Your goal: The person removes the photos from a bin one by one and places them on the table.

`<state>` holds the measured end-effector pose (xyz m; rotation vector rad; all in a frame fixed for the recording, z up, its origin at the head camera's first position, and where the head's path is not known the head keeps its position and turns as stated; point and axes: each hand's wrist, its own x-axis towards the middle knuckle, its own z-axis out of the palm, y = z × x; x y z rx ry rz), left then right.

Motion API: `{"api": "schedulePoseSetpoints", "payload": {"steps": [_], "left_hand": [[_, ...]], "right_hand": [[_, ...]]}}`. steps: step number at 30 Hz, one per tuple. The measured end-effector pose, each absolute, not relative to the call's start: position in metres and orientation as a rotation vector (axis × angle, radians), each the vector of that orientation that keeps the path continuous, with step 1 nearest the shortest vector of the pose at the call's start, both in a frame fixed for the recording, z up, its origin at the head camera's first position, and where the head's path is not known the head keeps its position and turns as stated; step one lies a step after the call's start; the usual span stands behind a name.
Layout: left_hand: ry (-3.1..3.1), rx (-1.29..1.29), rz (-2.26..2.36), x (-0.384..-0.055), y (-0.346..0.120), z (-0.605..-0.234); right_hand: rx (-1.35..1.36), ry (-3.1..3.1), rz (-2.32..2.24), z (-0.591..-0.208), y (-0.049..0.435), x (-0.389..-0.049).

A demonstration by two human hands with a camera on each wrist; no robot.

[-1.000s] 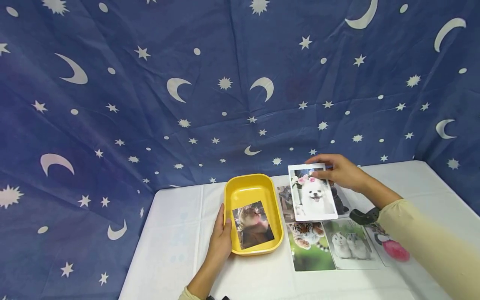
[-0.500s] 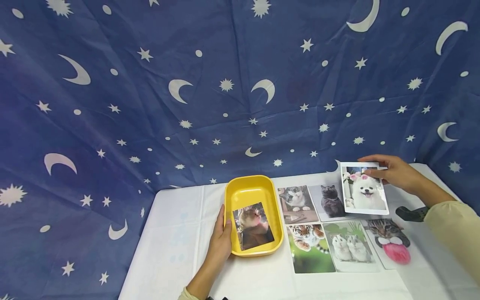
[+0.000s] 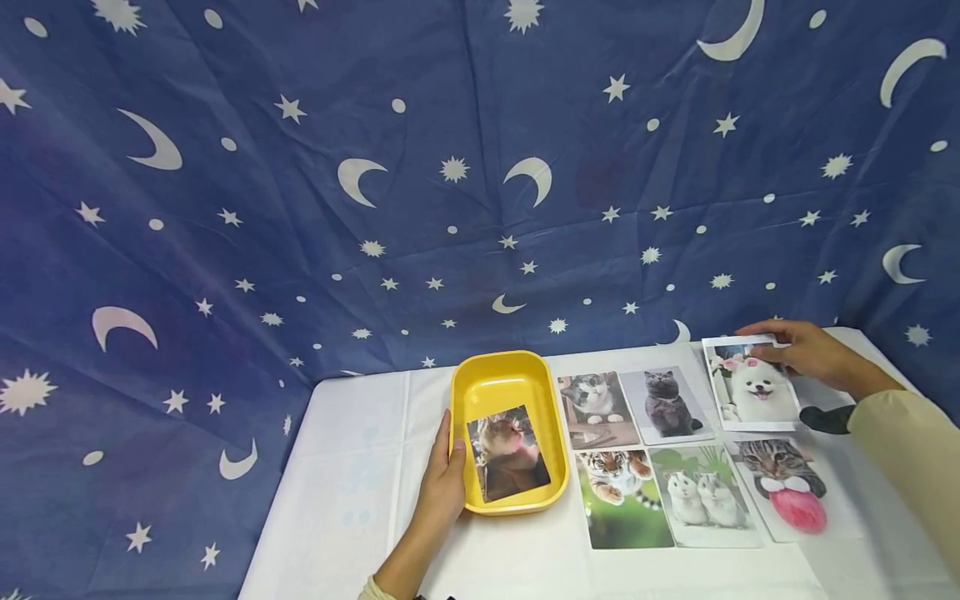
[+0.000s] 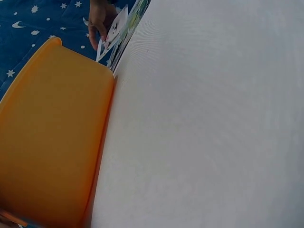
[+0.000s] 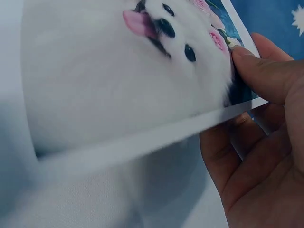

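My right hand pinches the upper right part of a white-bordered photo of a white dog with pink flowers. In the right wrist view the thumb lies on the face of the photo, with fingers behind it and the sheet tilted above the cloth. My left hand holds the left side of a yellow tray, thumb on its rim. Inside that tray lies a dark photo of an animal. The left wrist view shows the outer wall of the tray; the left hand is mostly hidden there.
Left of the dog photo lie a photo of a cat and one of a grey cat. In front are a tiger cub photo, a photo of two small white animals and a tabby cat photo. A starry blue curtain hangs behind.
My right hand has carried the dog photo rightward from over the cat photos, then lowered it at the right end of the back row. The left hand stays on the tray.
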<state>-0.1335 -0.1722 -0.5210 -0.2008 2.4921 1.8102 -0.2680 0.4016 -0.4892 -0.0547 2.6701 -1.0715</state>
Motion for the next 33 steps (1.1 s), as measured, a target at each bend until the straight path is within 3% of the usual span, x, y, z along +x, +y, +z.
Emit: {"api": "schedulePoseSetpoints", "payload": {"steps": [33], "left_hand": [[2.491, -0.200, 1.802, -0.133, -0.173, -0.520]], "right_hand": [[-0.014, 2.777, -0.866, -0.506, 0.389, -0.276]]}}
